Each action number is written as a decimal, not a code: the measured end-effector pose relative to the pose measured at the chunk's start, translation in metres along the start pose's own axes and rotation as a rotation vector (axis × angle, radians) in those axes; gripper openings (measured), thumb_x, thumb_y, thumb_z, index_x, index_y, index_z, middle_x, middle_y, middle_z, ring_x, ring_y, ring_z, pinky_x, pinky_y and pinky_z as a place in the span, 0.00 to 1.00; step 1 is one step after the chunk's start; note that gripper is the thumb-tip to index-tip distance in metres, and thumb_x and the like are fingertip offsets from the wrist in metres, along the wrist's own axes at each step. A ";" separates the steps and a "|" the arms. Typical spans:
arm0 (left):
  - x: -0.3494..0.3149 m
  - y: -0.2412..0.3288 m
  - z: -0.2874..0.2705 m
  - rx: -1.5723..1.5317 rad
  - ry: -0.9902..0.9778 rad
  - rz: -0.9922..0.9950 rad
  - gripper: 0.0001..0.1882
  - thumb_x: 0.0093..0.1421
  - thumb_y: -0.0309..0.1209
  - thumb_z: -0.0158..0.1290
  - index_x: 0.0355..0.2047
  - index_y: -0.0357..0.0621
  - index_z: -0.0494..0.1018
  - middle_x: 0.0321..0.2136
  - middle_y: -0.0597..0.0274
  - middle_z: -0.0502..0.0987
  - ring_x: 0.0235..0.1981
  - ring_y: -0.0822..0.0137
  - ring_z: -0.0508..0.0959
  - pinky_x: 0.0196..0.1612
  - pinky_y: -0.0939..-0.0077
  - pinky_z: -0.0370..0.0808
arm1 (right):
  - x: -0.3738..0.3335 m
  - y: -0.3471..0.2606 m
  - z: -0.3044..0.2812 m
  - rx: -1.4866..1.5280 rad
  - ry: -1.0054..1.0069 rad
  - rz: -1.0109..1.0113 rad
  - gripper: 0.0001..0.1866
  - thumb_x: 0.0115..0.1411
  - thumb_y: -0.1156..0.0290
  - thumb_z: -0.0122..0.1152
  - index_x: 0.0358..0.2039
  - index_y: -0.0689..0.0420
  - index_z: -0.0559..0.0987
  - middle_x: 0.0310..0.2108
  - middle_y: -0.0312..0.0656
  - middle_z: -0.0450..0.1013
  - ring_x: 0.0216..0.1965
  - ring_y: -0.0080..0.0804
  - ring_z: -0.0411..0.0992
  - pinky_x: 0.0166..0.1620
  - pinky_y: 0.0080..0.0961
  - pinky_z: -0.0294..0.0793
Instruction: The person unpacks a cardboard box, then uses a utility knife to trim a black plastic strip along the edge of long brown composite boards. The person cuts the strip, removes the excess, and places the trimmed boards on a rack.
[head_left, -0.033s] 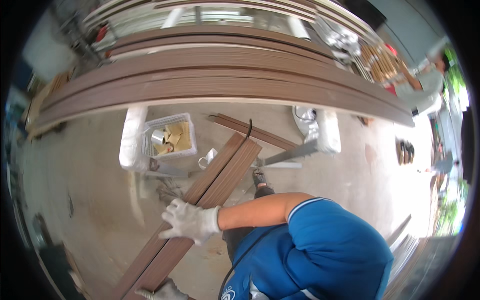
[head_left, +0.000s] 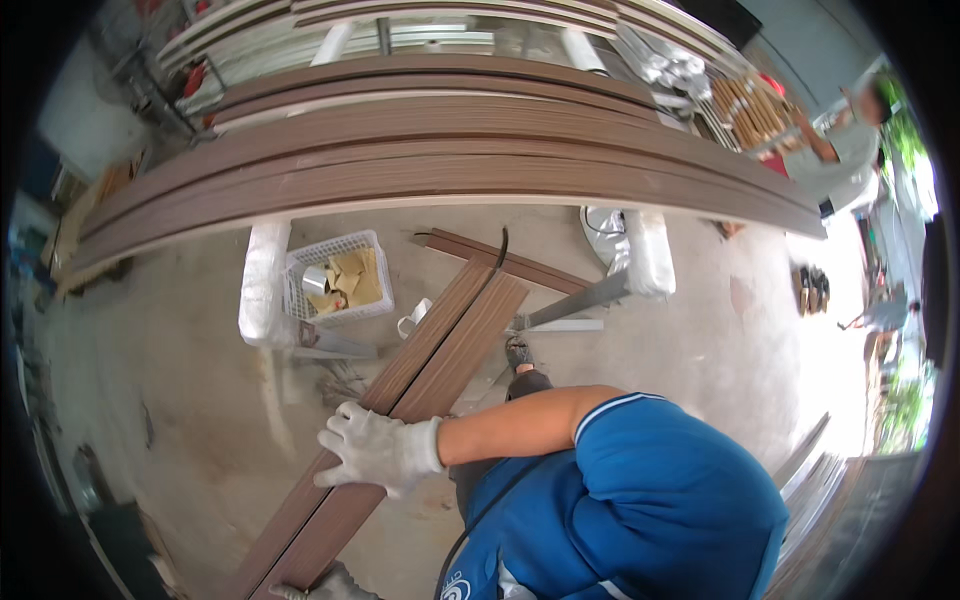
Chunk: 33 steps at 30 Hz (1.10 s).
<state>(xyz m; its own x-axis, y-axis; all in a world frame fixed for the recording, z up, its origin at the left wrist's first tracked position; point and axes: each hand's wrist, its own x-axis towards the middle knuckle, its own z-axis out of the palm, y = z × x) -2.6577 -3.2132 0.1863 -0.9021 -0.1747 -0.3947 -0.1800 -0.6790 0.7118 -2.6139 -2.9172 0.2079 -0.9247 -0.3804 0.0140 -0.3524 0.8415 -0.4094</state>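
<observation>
On the concrete floor [head_left: 180, 400], two brown boards [head_left: 440, 350] lie side by side, diagonal. Right hand [head_left: 375, 450], gloved, presses flat and spread on them, not clenched. Left hand [head_left: 325, 585], at the lower edge: grip cannot be told. White basket [head_left: 335, 275] nearby.

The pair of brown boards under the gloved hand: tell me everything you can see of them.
The brown boards are two long, narrow planks with a wood-grain look, lying side by side with a thin seam between them. They run diagonally over the concrete floor, from lower left up towards a shorter brown board. The right hand, in a white glove, rests flat on them; the left hand touches their lower end.
</observation>
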 end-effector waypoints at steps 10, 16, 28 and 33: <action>0.011 -0.062 0.143 -0.149 -0.479 -0.349 0.17 0.62 0.46 0.63 0.46 0.53 0.81 0.49 0.66 0.80 0.54 0.62 0.76 0.60 0.54 0.72 | -0.116 0.007 -0.112 -0.282 0.307 0.361 0.44 0.36 0.55 0.78 0.59 0.37 0.78 0.54 0.51 0.68 0.58 0.52 0.67 0.57 0.51 0.63; -0.017 -0.166 0.258 -0.068 -0.449 -0.617 0.23 0.62 0.41 0.65 0.54 0.49 0.74 0.51 0.65 0.78 0.56 0.59 0.75 0.60 0.53 0.74 | -0.192 0.073 -0.121 -0.295 0.329 0.661 0.49 0.32 0.52 0.79 0.62 0.36 0.77 0.57 0.54 0.67 0.57 0.54 0.66 0.60 0.49 0.61; -0.004 -0.256 0.285 0.017 -0.496 -0.639 0.32 0.60 0.47 0.66 0.58 0.46 0.69 0.52 0.63 0.77 0.53 0.61 0.78 0.55 0.63 0.80 | -0.222 0.145 -0.112 -0.262 0.327 0.667 0.47 0.37 0.51 0.79 0.63 0.42 0.75 0.61 0.54 0.64 0.62 0.56 0.64 0.63 0.52 0.64; 0.007 -0.189 0.288 1.245 -1.051 -0.382 0.18 0.62 0.44 0.64 0.42 0.44 0.79 0.32 0.63 0.81 0.33 0.61 0.82 0.40 0.67 0.81 | -0.276 0.162 -0.162 -0.224 0.468 0.621 0.41 0.44 0.49 0.76 0.58 0.51 0.77 0.57 0.50 0.70 0.59 0.52 0.68 0.63 0.49 0.65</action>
<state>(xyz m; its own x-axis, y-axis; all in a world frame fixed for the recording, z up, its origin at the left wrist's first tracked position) -2.7428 -2.8813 0.2165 -0.4966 0.7270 -0.4742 -0.1524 0.4648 0.8722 -2.4390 -2.6143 0.2852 -0.9081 0.3399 0.2447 0.2709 0.9223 -0.2757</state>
